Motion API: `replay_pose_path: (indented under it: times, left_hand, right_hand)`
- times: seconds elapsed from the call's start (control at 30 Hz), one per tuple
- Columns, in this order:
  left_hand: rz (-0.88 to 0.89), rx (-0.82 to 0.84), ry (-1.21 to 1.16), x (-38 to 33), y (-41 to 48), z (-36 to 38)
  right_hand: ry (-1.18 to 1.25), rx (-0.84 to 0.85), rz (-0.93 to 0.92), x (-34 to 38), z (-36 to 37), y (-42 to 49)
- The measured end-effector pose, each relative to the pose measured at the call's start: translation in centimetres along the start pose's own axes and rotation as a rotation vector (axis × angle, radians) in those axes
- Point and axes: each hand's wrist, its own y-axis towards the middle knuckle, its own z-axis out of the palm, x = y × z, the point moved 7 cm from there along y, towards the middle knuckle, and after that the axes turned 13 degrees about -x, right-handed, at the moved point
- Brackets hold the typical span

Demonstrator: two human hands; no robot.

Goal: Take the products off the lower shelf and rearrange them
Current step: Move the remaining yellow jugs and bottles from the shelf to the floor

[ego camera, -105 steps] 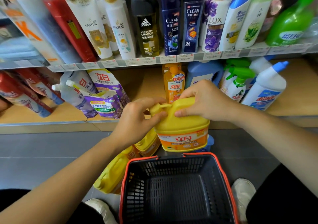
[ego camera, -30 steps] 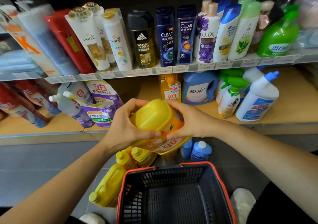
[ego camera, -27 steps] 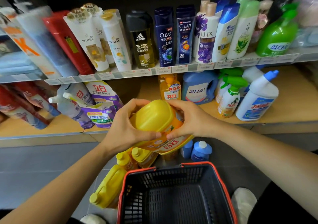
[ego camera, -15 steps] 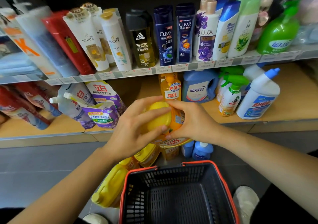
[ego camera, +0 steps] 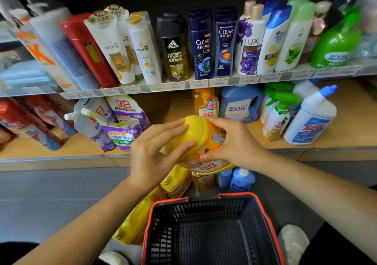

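Head view is showing a person's left hand [ego camera: 155, 154] and right hand [ego camera: 236, 142] both clasping a tilted yellow detergent jug [ego camera: 196, 135] before the lower shelf [ego camera: 346, 126], above a red-rimmed shopping basket [ego camera: 204, 199].

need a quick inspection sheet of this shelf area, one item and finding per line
surface: wooden lower shelf, partly stocked, with a bare gap behind the hands.
job's things: yellow jug tipped, label upside down, held in front of the shelf edge; more yellow jugs and blue bottles on the floor; pouches, orange bottle, blue detergent jug and spray bottle on the shelf.
clutter: black basket with a red rim, on the floor.
grip: left hand and right hand both hold the yellow jug.
cables: nothing seen.
surroundings: shampoo bottles on the shelf above; grey floor; white shoe.
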Motion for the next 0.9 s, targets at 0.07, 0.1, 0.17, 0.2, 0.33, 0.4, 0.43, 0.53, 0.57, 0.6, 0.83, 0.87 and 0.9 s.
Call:
replay_pose_path:
  times: [0.07, 0.1, 0.17, 0.2, 0.33, 0.4, 0.43, 0.53, 0.57, 0.6, 0.83, 0.87, 0.9]
  left_hand:
    - [-0.26, 0.016, -0.028, 1.5, 0.1, 0.1]
    - [-0.414, 0.048, -0.062, 2.5, 0.0, 0.4]
    - [-0.686, 0.118, -0.212, 3.9, -0.4, 1.1]
    - [-0.769, 0.142, -0.295, 4.4, -0.6, 1.5]
    - [-0.815, 0.198, -0.389, 5.2, -0.5, 1.7]
    - [-0.843, 0.235, -0.436, 5.6, -0.6, 1.8]
    - [-0.858, 0.243, -0.461, 5.7, -0.8, 1.9]
    - [-0.849, 0.215, -0.484, 5.8, -1.0, 1.9]
    - [-0.832, 0.197, -0.48, 5.7, -1.0, 1.8]
    - [-0.81, 0.185, -0.475, 5.7, -1.1, 1.7]
    - [-0.612, 0.165, -0.412, 5.1, -1.6, 1.1]
    - [-0.577, 0.164, -0.382, 5.0, -1.7, 1.0]
    - [-0.548, 0.165, -0.353, 5.0, -1.8, 1.0]
  right_hand:
    - [0.019, 0.006, -0.003, 0.1, 0.0, -0.1]
    - [0.025, 0.013, -0.007, 0.1, 0.0, -0.1]
    - [0.031, 0.025, -0.011, 0.2, 0.0, -0.1]
    - [0.031, 0.028, -0.013, 0.2, 0.0, -0.1]
    - [0.037, 0.042, -0.014, 0.0, -0.1, -0.2]
    - [0.049, 0.04, -0.007, 0.0, -0.3, -0.2]
    - [0.056, 0.04, -0.005, 0.0, -0.4, -0.1]
    - [0.079, 0.025, 0.009, 0.1, -0.5, 0.0]
    - [0.087, 0.016, 0.014, 0.1, -0.6, 0.1]
    - [0.095, 0.008, 0.023, 0.0, -0.6, 0.1]
    - [0.132, -0.042, 0.047, -0.3, -1.3, 0.5]
    - [0.137, -0.053, 0.051, -0.3, -1.4, 0.5]
    - [0.146, -0.063, 0.06, -0.5, -1.4, 0.6]
